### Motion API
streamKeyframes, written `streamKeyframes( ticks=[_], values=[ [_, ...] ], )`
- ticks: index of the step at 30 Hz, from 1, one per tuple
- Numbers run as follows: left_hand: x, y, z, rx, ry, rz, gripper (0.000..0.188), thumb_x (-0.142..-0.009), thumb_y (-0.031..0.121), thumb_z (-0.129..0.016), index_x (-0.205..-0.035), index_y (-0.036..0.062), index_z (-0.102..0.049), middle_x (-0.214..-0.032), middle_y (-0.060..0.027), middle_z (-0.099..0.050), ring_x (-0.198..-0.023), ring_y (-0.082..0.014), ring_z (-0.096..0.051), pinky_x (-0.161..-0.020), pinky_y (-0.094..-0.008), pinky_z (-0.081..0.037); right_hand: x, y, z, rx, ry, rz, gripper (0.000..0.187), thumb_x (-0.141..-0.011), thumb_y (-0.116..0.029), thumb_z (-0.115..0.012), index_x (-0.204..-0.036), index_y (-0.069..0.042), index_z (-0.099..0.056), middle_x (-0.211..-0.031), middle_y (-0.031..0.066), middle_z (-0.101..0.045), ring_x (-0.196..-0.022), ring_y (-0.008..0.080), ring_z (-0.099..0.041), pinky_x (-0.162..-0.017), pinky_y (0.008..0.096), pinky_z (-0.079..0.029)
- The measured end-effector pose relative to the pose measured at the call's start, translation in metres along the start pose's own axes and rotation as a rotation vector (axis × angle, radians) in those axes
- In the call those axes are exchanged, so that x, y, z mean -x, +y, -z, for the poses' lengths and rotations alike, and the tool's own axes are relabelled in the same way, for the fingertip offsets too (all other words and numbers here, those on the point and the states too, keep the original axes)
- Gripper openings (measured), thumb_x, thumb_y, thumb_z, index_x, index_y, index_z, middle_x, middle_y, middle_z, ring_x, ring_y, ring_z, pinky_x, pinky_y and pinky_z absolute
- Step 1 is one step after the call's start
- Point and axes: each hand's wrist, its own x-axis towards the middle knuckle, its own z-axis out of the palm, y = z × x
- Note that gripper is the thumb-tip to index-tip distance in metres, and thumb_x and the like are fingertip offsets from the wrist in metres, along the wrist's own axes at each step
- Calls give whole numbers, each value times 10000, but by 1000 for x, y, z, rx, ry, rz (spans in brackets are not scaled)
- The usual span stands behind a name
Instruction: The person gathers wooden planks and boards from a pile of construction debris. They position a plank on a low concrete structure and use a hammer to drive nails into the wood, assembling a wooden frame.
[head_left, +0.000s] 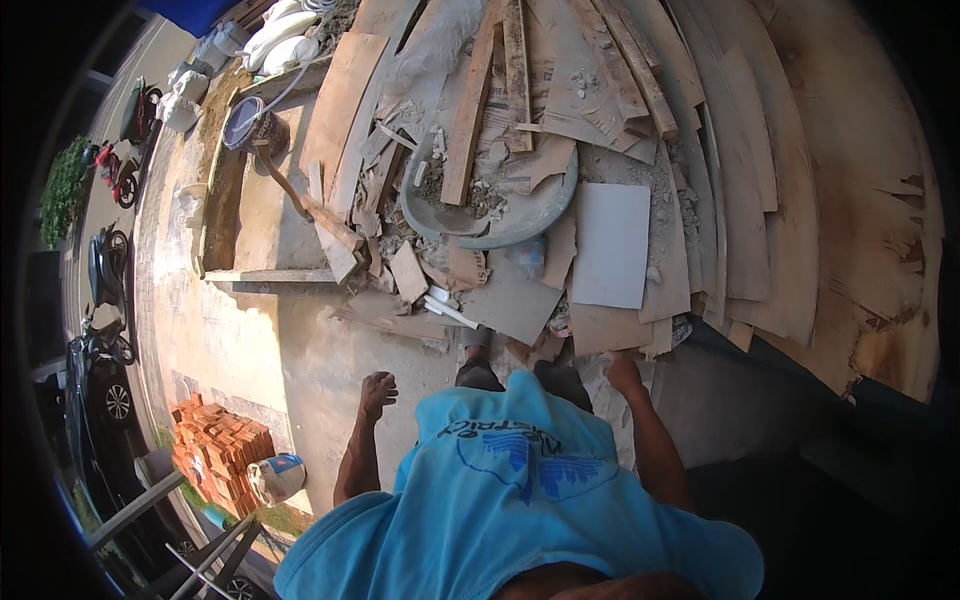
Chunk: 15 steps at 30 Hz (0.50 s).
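Observation:
My left hand [378, 393] hangs beside my body above the concrete floor, its fingers curled in with nothing in them. On the other side my right hand [622, 370] hangs with its fingers bent and nothing visible in them. It is nearest to the edge of a brown board [612, 328] and apart from the white panel [610, 245] beyond. Ahead of my feet lies a heap of broken boards and rubble around a round greenish basin [490, 240]. The basin holds grey rubble, and a long wooden plank [470, 115] leans into it.
Large plywood sheets [770, 190] overlap along the right. At the left stand a bucket [250, 128], a low wooden frame [270, 276], stacked orange bricks [215, 450] and a white sack [276, 479]. White pipe pieces [452, 312] lie near my foot. Parked motorcycles [107, 265] line the far left.

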Motion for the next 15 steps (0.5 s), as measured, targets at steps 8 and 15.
streamKeyframes(
  ticks=[8,15],
  values=[
    [18,9,-2,44,45,2,334,-881,209,-587,-1098,-45,-597,-796,-65,-594,-631,-152,-590,-514,-278,-487,8,-48,15,6,-143,78,411,-743,-91,-629,-1149,-39,-645,-1121,239,-634,-1067,398,-594,-922,437,-462],
    [6,4,10,67,51,-7,348,-890,214,-590,-1113,-53,-585,-776,-56,-571,-621,-143,-565,-508,-272,-464,10,-63,11,6,-127,156,351,-723,-62,-598,-1063,-35,-679,-1030,216,-668,-1007,378,-627,-901,422,-477]
  ],
)
